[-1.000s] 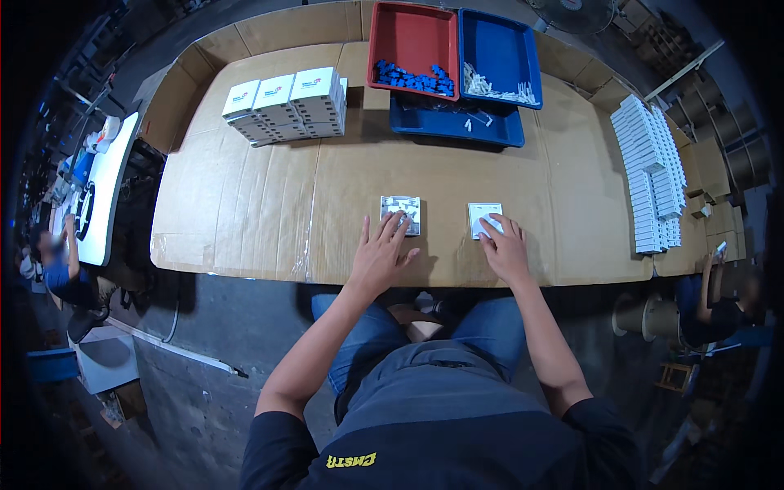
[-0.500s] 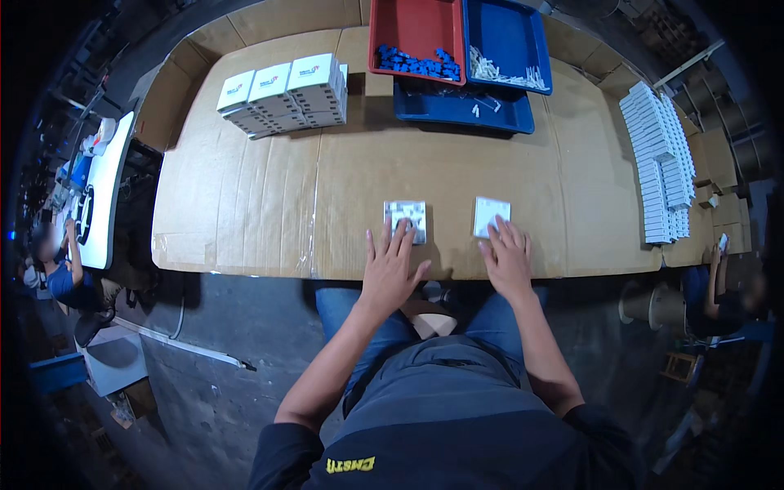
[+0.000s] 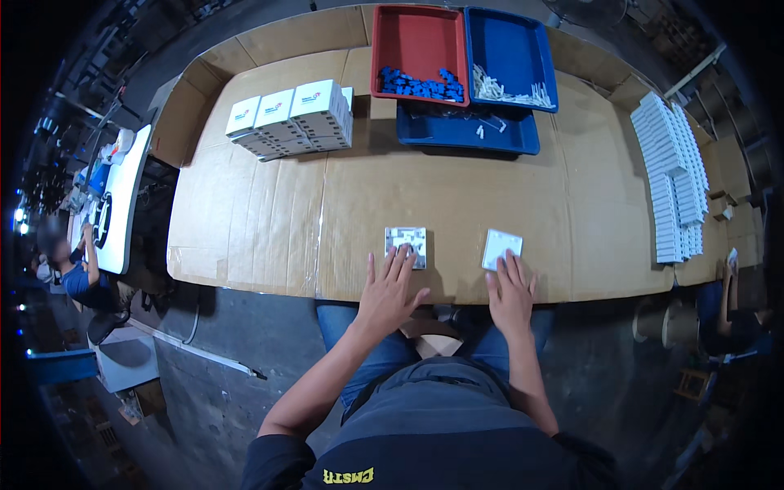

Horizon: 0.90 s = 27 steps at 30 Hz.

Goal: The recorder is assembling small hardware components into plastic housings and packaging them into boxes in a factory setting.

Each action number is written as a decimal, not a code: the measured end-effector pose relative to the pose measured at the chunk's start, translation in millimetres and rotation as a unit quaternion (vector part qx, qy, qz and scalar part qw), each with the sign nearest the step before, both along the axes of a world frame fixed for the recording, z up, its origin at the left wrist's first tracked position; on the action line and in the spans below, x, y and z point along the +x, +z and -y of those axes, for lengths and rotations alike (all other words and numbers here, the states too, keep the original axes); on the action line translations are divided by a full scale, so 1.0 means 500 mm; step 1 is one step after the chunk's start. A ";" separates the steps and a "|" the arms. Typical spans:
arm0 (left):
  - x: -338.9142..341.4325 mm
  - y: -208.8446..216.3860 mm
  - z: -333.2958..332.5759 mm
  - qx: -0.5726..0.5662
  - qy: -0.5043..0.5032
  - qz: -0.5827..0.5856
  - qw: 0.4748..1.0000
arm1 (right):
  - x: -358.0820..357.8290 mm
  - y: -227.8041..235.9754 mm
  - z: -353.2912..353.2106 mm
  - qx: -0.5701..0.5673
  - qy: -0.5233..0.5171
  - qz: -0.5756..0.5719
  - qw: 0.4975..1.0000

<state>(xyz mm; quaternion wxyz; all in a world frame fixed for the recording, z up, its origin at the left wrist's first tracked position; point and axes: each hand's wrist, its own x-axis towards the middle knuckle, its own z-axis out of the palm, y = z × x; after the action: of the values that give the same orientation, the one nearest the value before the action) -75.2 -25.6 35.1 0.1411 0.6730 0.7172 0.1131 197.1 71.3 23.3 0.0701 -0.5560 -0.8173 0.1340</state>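
Observation:
On the cardboard-covered table (image 3: 269,212), close to its near edge, lies a square white plastic housing (image 3: 417,237) with its dark-marked, recessed inside facing up. My left hand (image 3: 389,292) is open, fingertips resting on its lower part. To the right is a flat, plain white square plate (image 3: 501,247), turned slightly askew. My right hand (image 3: 512,300) is open too, its fingertips at the plate's lower edge, thumb spread aside. Neither hand grips anything. The fingers hide the lower edges of both pieces.
White boxes (image 3: 314,102) are stacked at the far left. At the back, a red tray (image 3: 419,41) holds small blue parts, and a blue tray (image 3: 508,45) white sticks; another blue tray (image 3: 457,140) sits below. White pieces (image 3: 674,180) stand in rows at right. Two people work at the sides.
The whole scene sits lower in the picture. The white plate has shifted slightly right and turned, and my right fingers have drawn back toward its lower edge. My left hand stays on the housing.

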 end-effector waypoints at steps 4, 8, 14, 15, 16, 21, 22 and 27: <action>0.014 0.004 -0.008 0.007 -0.003 0.000 1.000 | 0.002 0.014 -0.007 -0.004 -0.001 0.008 1.000; -0.009 -0.006 -0.094 0.045 0.018 -0.016 0.999 | -0.038 -0.009 -0.101 0.056 -0.003 -0.003 0.998; 0.043 0.003 0.032 -0.013 0.026 0.011 1.000 | 0.006 0.015 0.036 -0.025 0.049 0.015 0.998; 0.046 0.002 0.033 0.000 0.032 0.019 0.999 | 0.000 0.021 0.032 -0.013 0.070 -0.003 0.997; 0.054 0.012 0.042 0.010 0.038 0.029 0.999 | 0.005 0.028 0.029 -0.015 0.074 -0.001 0.997; 0.047 -0.005 0.000 0.036 0.120 0.025 0.992 | -0.033 0.027 -0.051 0.017 0.124 -0.011 0.992; 0.044 -0.002 -0.009 0.047 0.142 0.027 0.988 | -0.040 0.030 -0.059 0.026 0.146 -0.020 0.989; 0.040 -0.016 0.045 0.036 0.113 0.031 0.992 | -0.041 -0.011 -0.045 0.081 0.113 -0.027 0.990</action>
<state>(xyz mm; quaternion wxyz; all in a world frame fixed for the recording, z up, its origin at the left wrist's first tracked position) -55.3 -47.9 26.9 0.1248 0.5884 0.7795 0.1749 176.5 93.7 17.8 0.1219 -0.4487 -0.8808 0.0892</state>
